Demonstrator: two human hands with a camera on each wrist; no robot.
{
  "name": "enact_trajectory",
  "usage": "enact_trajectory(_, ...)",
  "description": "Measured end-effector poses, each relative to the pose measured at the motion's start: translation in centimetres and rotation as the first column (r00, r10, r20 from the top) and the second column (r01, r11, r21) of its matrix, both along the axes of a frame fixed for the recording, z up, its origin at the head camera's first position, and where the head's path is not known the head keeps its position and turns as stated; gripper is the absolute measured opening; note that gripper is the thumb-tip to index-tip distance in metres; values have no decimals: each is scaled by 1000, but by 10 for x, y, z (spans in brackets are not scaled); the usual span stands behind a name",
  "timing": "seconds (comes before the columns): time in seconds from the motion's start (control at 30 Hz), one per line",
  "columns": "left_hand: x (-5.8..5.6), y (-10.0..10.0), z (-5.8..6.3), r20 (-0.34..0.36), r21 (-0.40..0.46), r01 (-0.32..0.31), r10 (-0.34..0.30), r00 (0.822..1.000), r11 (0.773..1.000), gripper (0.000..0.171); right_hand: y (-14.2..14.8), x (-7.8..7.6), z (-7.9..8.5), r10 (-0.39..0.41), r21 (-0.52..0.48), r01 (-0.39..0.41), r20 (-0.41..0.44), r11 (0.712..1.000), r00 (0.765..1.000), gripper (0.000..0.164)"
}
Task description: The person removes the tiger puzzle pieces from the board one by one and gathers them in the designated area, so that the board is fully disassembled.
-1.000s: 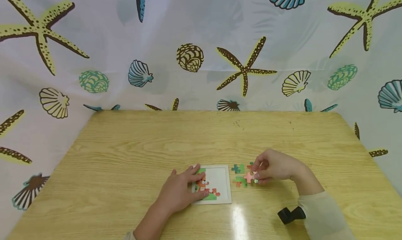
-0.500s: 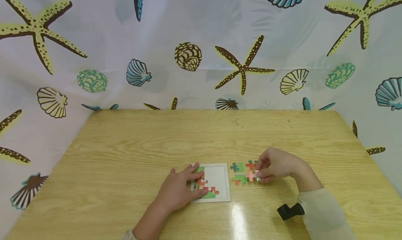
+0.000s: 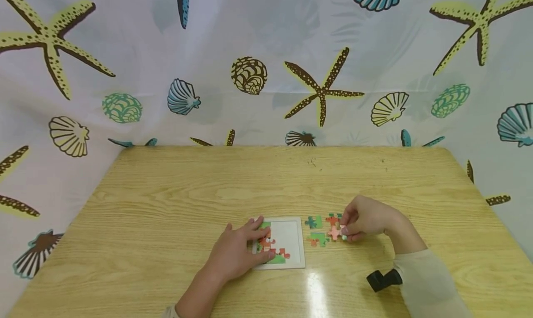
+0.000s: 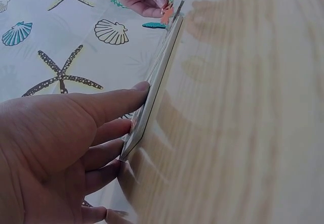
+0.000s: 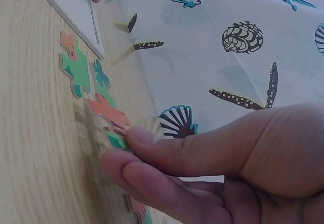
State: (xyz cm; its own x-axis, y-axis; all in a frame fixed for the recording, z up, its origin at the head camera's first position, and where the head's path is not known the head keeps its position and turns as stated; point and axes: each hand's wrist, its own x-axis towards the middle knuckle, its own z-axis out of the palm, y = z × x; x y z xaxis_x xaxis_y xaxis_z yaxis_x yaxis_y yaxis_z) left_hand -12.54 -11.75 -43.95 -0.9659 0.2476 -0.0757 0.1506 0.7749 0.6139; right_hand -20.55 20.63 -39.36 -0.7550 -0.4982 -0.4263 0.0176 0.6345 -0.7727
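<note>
My left hand rests spread over the left side of a white puzzle tray. In the left wrist view, its thumb lies along the tray's edge. Several joined orange and green puzzle pieces fill the tray's left and lower part, some hidden under the fingers. To the right of the tray, my right hand pinches a pink-orange puzzle piece by its green end between thumb and index finger. Close by lie a teal and green piece, a green and orange piece and an orange piece.
The wooden table stretches away to a white curtain printed with shells and starfish, which also hangs along both sides. A black wrist mount sits on the right sleeve.
The view shifts slightly. My right hand, with the pinched piece, has moved a little to the right, away from the tray, uncovering more of the orange piece. My left hand stays on the tray.
</note>
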Motion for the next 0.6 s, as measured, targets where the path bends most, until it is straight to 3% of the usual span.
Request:
enact_trajectory(0.17, 1, 0, 0, -2, 0, -4, 4, 1000, 1000, 59, 1, 1, -4, -5, 0, 5, -6, 1000, 1000, 4)
enact_trajectory(0.37, 2, 1, 1, 7, -8, -1, 1, 1000, 1000, 60, -1, 1, -7, -77, 35, 76, 19, 996, 997, 3)
enact_trajectory(0.6, 1, 1, 1, 4, -12, -7, 7, 1000, 1000, 59, -5, 1, -5, -135, 91, 137, -25, 986, 991, 5)
